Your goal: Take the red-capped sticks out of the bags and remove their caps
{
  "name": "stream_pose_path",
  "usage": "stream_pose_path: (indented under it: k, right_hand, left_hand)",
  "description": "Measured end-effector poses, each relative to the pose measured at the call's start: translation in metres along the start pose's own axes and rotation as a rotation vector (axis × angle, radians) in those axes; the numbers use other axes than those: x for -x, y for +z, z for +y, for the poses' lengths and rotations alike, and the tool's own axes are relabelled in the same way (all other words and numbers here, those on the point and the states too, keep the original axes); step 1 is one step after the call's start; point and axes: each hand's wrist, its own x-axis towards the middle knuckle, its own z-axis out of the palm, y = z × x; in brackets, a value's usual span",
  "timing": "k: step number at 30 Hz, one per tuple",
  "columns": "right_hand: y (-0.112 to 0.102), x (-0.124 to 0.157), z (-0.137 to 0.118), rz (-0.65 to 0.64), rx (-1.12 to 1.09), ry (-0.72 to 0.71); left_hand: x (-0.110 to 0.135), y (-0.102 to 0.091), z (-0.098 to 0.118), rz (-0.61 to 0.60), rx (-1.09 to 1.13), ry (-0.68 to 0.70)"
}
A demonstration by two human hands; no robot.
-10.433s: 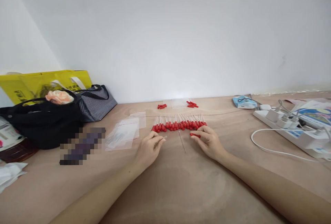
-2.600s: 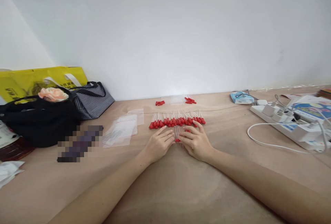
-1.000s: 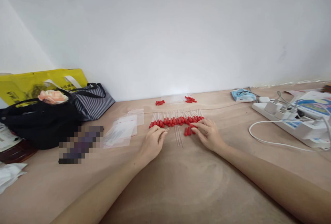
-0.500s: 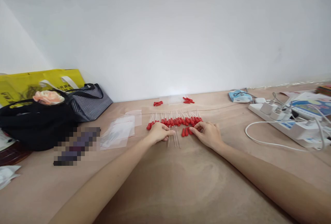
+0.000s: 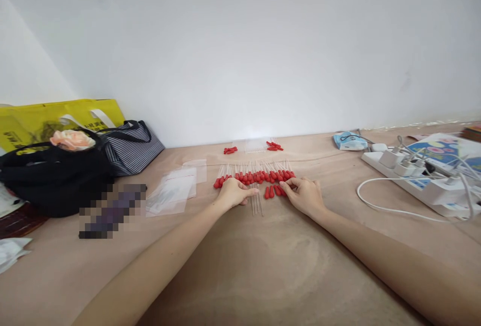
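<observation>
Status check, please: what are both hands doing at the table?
Left hand at loose clear tubes. Right hand at loose red bulbs. Row of red-bulbed tubes just beyond; nothing visibly blocking either hand.

dark pixelated object [image 5: 116, 210] I cannot identify, yellow bag [image 5: 30, 119] cropped at left edge, clear tubes [image 5: 257, 207] part-hidden by my left hand [image 5: 236, 193]

Arms [image 5: 165, 246] outstretched, fingers [image 5: 295, 184] curled

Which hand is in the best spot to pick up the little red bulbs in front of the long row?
Probably the right hand: its fingertips are right at that small group of red bulbs. The left hand is farther away, with its thumb over the thin clear tubes.
</observation>
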Motion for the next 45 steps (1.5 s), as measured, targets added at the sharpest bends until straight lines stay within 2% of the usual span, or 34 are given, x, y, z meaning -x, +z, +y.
stream_pose_path:
  k: [5,9,12,20,24,27,29,32,34,36,40,45]
  right_hand:
    - [0.001,-0.005,0.005,0.048,0.012,-0.007]
    - [-0.001,-0.016,0.010,0.122,0.129,-0.150]
    - [-0.001,-0.024,0.010,0.089,0.224,-0.263]
    - [0.007,-0.031,0.010,0.034,0.291,-0.288]
    - [0.007,-0.030,0.012,0.102,0.195,-0.237]
    - [0.004,-0.028,0.013,0.183,0.016,-0.159]
    - [0.001,-0.024,0.013,0.208,-0.168,-0.119]
    - [-0.001,-0.014,0.010,0.165,-0.435,-0.108]
    - [-0.001,-0.005,0.005,0.098,-0.513,-0.156]
    - [0.001,0.004,-0.002,0.025,-0.496,-0.235]
    - [0.007,0.016,-0.013,-0.024,-0.383,-0.348]
    - [0.010,0.018,-0.018,-0.009,-0.290,-0.484]
  left_hand:
    - [0.021,-0.001,-0.009,0.041,0.101,0.068]
    - [0.051,-0.014,-0.020,0.042,0.219,0.210]
    - [0.065,-0.025,-0.025,0.007,0.248,0.235]
    - [0.065,-0.028,-0.026,-0.054,0.220,0.276]
    - [0.065,-0.027,-0.028,-0.060,0.199,0.286]
    - [0.065,-0.027,-0.030,-0.036,0.128,0.330]
    - [0.065,-0.028,-0.032,0.041,0.014,0.426]
    - [0.064,-0.031,-0.031,0.235,-0.248,0.665]
    - [0.063,-0.031,-0.029,0.357,-0.431,0.821]
    - [0.063,-0.031,-0.027,0.445,-0.589,0.935]
    - [0.061,-0.026,-0.026,0.486,-0.777,1.104]
    - [0.056,-0.019,-0.026,0.469,-0.761,1.227]
